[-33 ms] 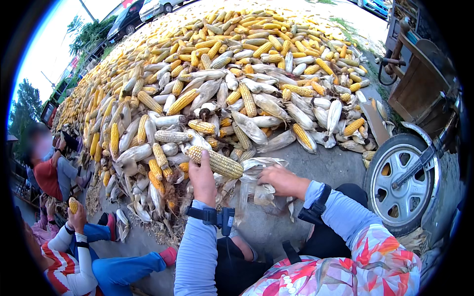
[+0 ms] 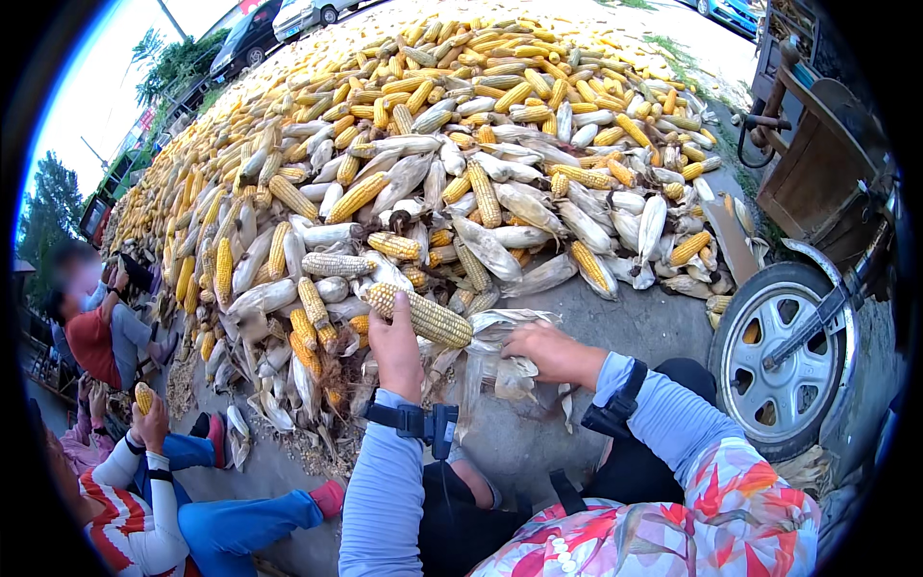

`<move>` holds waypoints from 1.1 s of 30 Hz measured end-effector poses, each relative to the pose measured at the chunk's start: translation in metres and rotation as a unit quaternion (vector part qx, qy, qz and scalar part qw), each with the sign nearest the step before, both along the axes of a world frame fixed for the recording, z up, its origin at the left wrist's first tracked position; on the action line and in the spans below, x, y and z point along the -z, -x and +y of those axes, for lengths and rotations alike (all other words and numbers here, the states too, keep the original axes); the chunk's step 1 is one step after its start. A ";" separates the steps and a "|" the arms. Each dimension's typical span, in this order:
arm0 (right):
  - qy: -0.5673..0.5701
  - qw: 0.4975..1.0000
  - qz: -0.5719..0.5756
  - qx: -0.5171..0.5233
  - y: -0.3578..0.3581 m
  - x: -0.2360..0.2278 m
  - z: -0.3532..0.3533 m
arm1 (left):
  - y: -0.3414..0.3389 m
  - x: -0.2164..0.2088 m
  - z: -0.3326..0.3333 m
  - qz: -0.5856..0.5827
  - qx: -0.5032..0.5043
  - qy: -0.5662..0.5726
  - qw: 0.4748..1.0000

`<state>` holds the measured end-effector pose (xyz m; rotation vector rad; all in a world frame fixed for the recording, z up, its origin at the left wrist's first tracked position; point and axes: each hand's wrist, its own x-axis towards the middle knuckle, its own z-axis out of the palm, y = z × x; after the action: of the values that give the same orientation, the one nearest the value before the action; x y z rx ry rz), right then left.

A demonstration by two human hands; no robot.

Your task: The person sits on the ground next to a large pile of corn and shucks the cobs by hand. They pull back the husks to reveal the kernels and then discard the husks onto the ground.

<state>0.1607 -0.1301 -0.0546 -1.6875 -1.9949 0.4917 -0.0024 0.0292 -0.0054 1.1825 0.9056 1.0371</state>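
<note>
My left hand (image 2: 396, 354) is closed around a pale yellow corn cob (image 2: 435, 321), its bare kernels facing up and its tip pointing right. At the cob's right end, my right hand (image 2: 553, 352) is closed on dry, papery corn husk (image 2: 515, 377), which hangs down in loose strips. Whether the husk is still joined to the cob I cannot tell. Just beyond both hands spreads a big heap of corn (image 2: 471, 96), with bare yellow cobs toward the back and many ears in whitish husks nearer me.
On the right stand a spoked wheel (image 2: 781, 356) and a rusty cart body (image 2: 817, 183). To my left a co-worker in a striped top (image 2: 125, 519) holds a cob (image 2: 143, 396); another person in red (image 2: 91, 346) sits farther back. Husk scraps litter the concrete ground (image 2: 615, 322).
</note>
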 end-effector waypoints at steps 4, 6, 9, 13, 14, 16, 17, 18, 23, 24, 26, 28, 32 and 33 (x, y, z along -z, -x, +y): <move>-0.013 0.992 0.121 0.032 -0.004 -0.016 -0.001 | 0.000 0.003 -0.004 0.059 -0.009 -0.052 0.997; -0.010 0.986 0.162 0.035 -0.004 -0.027 -0.001 | -0.001 0.006 -0.007 0.071 -0.011 -0.058 0.996; -0.039 0.972 0.206 0.107 0.006 -0.041 -0.001 | -0.007 0.017 -0.011 0.088 0.006 -0.063 0.994; -0.051 0.951 0.272 0.138 0.023 -0.032 0.004 | -0.016 0.014 -0.032 0.053 0.059 -0.032 0.996; -0.064 0.949 0.273 0.142 0.025 -0.018 0.006 | -0.020 0.011 -0.036 0.081 0.079 -0.036 0.993; -0.058 0.957 0.250 0.138 0.024 -0.006 0.008 | -0.026 0.010 -0.043 0.025 0.103 -0.007 0.994; -0.067 0.952 0.263 0.141 0.022 -0.002 0.008 | -0.028 0.008 -0.046 -0.003 0.114 0.008 0.993; -0.075 0.948 0.276 0.144 0.022 0.004 0.009 | -0.028 0.004 -0.047 0.011 0.128 0.005 0.992; 0.026 0.928 0.338 0.155 0.018 -0.007 0.007 | -0.025 -0.005 -0.048 -0.085 0.147 0.068 0.983; 0.024 0.926 0.349 0.143 0.014 -0.002 0.008 | -0.025 -0.006 -0.048 -0.100 0.151 0.078 0.980; 0.026 0.917 0.383 0.112 0.013 -0.002 0.010 | -0.022 -0.005 -0.047 -0.144 0.149 0.112 0.972; 0.030 0.901 0.426 0.078 0.013 -0.006 0.013 | -0.018 -0.004 -0.044 -0.180 0.148 0.135 0.963; 0.078 0.828 0.555 0.038 0.018 -0.006 0.013 | -0.011 -0.016 -0.034 -0.242 0.165 0.146 0.945; 0.094 0.812 0.574 0.046 0.019 -0.009 0.013 | -0.010 -0.021 -0.032 -0.259 0.174 0.147 0.939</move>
<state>0.1416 -0.1174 -0.0461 -1.0676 -0.9637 1.3105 0.0076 -0.0032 0.0151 0.7272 0.3947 0.8283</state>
